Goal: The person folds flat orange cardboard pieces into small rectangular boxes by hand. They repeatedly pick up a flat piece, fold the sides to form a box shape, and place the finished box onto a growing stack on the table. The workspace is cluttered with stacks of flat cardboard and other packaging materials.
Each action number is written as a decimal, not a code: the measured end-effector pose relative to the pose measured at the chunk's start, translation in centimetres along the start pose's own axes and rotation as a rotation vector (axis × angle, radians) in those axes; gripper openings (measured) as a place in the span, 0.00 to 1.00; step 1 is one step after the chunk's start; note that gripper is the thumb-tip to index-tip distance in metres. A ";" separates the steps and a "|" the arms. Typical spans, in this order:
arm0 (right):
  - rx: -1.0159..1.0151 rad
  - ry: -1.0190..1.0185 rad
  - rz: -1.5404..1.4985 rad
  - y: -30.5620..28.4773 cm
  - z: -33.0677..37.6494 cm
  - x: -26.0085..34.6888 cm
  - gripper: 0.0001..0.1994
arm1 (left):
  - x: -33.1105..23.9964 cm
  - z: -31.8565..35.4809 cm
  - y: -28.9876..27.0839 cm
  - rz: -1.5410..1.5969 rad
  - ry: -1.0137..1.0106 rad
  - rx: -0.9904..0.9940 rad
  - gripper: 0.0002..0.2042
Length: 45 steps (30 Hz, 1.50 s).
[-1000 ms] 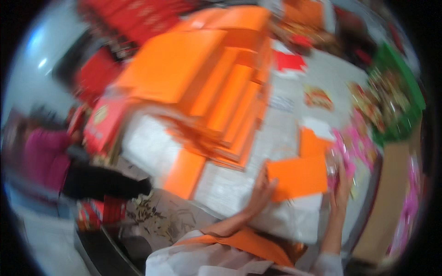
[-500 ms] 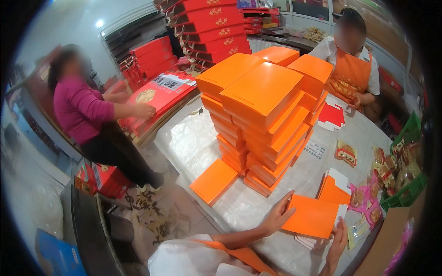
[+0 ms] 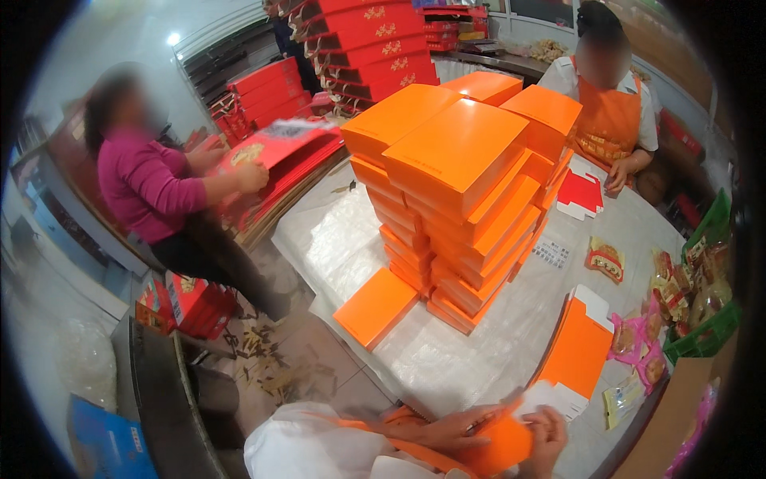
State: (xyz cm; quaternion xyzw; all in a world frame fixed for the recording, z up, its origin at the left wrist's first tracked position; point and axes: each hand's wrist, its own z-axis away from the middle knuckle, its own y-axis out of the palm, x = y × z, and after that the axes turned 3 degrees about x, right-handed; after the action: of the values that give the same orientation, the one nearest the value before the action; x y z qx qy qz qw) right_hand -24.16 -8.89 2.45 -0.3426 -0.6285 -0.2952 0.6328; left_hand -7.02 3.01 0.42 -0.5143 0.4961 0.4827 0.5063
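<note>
Close to my body, at the table's near edge, an orange cardboard box (image 3: 503, 445) is held between my two hands, smeared by motion. My left hand (image 3: 463, 431) grips its left side. On the opposite side, by a raised white flap (image 3: 542, 397), my right hand (image 3: 547, 437) has bent fingers against the box. Just beyond my hands lies a flat orange carton blank (image 3: 576, 343) with white flaps. Farther off, a tall stack of closed orange boxes (image 3: 455, 164) rises from the table, and a single orange box (image 3: 375, 307) lies at its left foot.
Wrapped pastries (image 3: 605, 259), pink packets (image 3: 636, 339) and a green crate (image 3: 702, 331) occupy the table's right side. A co-worker in an orange apron (image 3: 610, 120) stands beyond a red-and-white carton (image 3: 580, 191). At left, another person (image 3: 155, 188) handles red cardboard beside tall red stacks (image 3: 367, 52).
My hands have drawn the orange box toward my body and to the left, uncovering the flat carton blank. The person at left has raised a red cardboard piece off its pile.
</note>
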 end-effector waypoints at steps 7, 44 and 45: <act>0.021 0.094 -0.232 2.1 1.6 -1.8 0.04 | 0.3 -1.8 -0.9 -0.180 0.067 0.043 0.17; -0.181 0.128 -0.197 2.7 3.4 -1.3 0.08 | -0.1 -3.5 -0.3 -0.066 0.077 -0.089 0.05; -0.149 0.107 -0.134 2.5 3.6 -1.4 0.08 | -0.1 -3.4 -0.5 -0.098 0.094 -0.096 0.05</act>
State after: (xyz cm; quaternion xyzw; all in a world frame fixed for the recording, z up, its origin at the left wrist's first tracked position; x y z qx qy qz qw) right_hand -24.30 -4.58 0.83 -0.3297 -0.5918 -0.4008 0.6168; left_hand -6.56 -0.44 0.58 -0.5840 0.4697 0.4558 0.4802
